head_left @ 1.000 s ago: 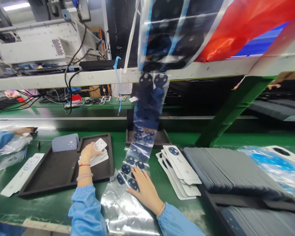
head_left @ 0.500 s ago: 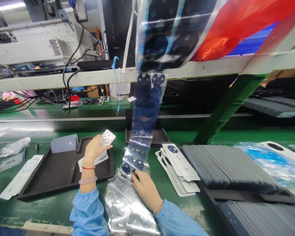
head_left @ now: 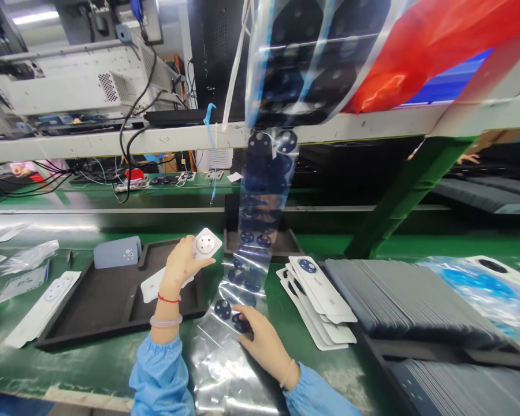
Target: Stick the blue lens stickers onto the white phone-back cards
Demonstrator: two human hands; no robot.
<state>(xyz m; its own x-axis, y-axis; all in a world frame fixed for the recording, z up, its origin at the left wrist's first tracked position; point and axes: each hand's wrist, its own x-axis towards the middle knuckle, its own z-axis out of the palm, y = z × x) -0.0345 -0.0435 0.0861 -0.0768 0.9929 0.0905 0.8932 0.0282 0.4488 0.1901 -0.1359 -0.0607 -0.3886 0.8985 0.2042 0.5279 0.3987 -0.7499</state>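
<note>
My left hand holds up a white phone-shaped panel, pinched near its round camera area with several small holes. Below that hand another white panel lies in the black tray, partly hidden. A clear film strip hangs from the shelf and runs down over the bench, carrying round dark camera-lens stickers. The fingers of my right hand are closed at the edge of one dark lens sticker. Beside it on the film sits another lens sticker.
White panels with dark lens stickers are piled to the right. Beyond them, grey panels stand packed in a black tray. A grey phone-shaped panel leans in the left tray. More white panels lie at far left. A green post rises behind.
My left hand has moved right with the white panel, nearer to the film. My right hand has shifted slightly down, and more of the sticker at its fingers shows.
</note>
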